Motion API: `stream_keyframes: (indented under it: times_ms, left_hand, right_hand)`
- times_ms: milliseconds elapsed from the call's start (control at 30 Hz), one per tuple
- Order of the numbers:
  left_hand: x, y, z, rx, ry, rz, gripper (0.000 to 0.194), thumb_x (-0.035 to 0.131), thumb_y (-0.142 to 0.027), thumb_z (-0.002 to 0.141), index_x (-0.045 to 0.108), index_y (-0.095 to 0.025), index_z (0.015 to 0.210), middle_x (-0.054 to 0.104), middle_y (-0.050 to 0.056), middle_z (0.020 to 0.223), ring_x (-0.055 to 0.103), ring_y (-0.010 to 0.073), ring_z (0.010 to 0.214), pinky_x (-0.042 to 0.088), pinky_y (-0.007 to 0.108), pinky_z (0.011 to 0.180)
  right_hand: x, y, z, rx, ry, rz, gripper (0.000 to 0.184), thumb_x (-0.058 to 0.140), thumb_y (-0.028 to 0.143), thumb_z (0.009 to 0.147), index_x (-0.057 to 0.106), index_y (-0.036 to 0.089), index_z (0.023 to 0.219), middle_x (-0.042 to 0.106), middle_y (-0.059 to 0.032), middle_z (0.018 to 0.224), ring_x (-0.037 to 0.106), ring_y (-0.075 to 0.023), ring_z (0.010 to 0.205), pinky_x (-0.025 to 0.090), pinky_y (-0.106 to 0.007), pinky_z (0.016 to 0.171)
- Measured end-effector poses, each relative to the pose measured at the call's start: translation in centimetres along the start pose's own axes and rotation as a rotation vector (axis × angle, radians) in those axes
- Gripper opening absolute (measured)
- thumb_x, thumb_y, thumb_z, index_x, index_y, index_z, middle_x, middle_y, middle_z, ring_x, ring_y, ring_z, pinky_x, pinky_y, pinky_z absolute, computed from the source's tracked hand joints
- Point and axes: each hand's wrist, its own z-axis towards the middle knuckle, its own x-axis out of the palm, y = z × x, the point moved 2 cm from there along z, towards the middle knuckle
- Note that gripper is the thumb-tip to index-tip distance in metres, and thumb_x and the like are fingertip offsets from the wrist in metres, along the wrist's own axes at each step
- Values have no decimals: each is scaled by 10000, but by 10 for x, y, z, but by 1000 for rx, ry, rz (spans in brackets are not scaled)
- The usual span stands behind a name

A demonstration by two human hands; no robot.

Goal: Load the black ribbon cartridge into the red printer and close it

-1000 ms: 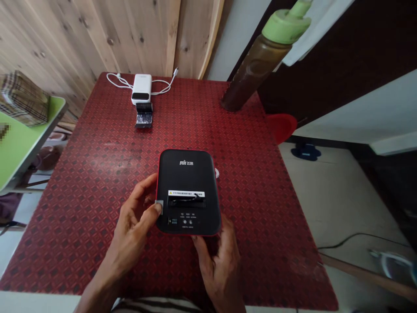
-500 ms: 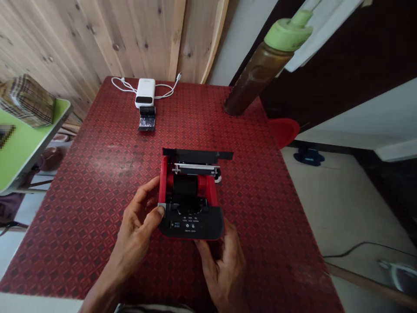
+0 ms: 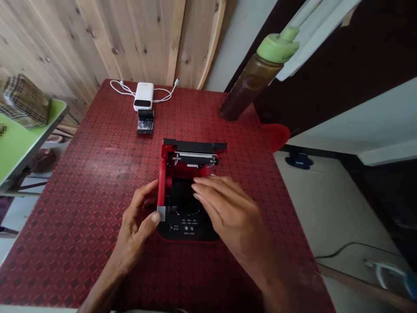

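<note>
A small red and black printer (image 3: 189, 232) lies on the table with its hinged lid (image 3: 195, 145) raised at the back. Inside its bay sits a black roll (image 3: 180, 195). My left hand (image 3: 138, 221) grips the printer's left side, thumb on the grey front corner and fingers along the red wall. Over the bay's right half is my right hand (image 3: 231, 213), its fingertips pressed together against the right part of the roll. Whether anything is pinched between those fingers is hidden, and the hand covers the printer's right side.
At the back left of the red patterned table (image 3: 97, 208) are a white power bank (image 3: 143, 95) with a white cable and a short black strip roll (image 3: 145, 121). A brown bottle (image 3: 250, 82) with a green lid stands back right. A red stool (image 3: 276, 135) is beyond the right edge.
My right hand has left the printer's front right underside and come up over the open bay. The printer now sits flatter on the table, my left hand still at its left side.
</note>
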Motion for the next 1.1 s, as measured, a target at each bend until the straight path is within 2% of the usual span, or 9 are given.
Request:
stream_keyframes:
  times_ms: [167,267,367,600,800,900,967,1033,1100]
  left_hand:
    - [-1,1,0,13,20,12,591,686,-576,1102,634,-337,1640,622,84,1706,595,400,1549,512,574,1256]
    - [-1,0,0,1,22,2,588,686,-583,1099,642,-335,1630,641,94,1680,605,406,1533,529,578,1232]
    - [-1,0,0,-6,13,-6,585,692,-578,1096,646,-331,1624,626,102,1695,598,409,1542,499,592,1268]
    - [0,-3,0,-41,-11,5,575,702,-559,1097,654,-311,1613,651,115,1658,619,392,1529,468,583,1305]
    - [0,-5,1,-35,-24,14,572,731,-553,1079,678,-320,1599,674,102,1652,659,390,1495,577,508,1191]
    - [-1,-4,0,-60,-34,-2,579,749,-550,1066,689,-325,1596,703,96,1635,682,391,1480,609,475,1148]
    - [-2,-4,0,-75,-44,4,580,749,-547,1067,688,-327,1600,719,88,1623,689,382,1479,615,455,1133]
    - [-2,-5,0,-73,-50,17,587,755,-546,1062,690,-321,1601,743,89,1593,710,378,1453,631,441,1096]
    - [-2,-4,1,-62,-56,30,600,770,-549,1049,700,-306,1593,768,99,1553,743,381,1401,645,444,1064]
  right_hand:
    - [26,8,47,96,606,-128,200,632,36,1095,794,151,1115,853,-137,1232,805,-316,1193,647,-482,1076]
    - [32,13,64,173,747,-197,317,551,3,1095,773,132,1281,832,-162,1278,813,-327,1180,648,-467,1006]
    - [39,11,68,162,752,-226,368,499,-6,1089,778,133,1283,838,-170,1219,827,-317,1109,646,-441,945]
    - [42,2,47,18,410,-265,314,581,0,988,770,193,1145,841,-136,1055,800,-305,896,628,-419,748]
    - [0,21,25,27,33,-147,161,643,126,1068,753,204,1158,846,-79,1009,796,-258,904,656,-412,816]
    - [-27,10,-1,196,-182,35,190,743,228,1073,773,259,1258,869,-44,1116,818,-233,998,678,-415,942]
    - [-35,-7,-27,396,-325,137,242,845,294,1012,813,312,1252,873,-20,1139,822,-227,999,691,-408,920]
    - [-32,-24,-57,621,-467,269,270,899,340,961,844,317,1224,886,-26,1135,839,-223,962,704,-376,834]
    - [-20,-34,-84,730,-513,393,276,925,355,922,858,301,1185,901,-35,1113,862,-229,965,721,-373,857]
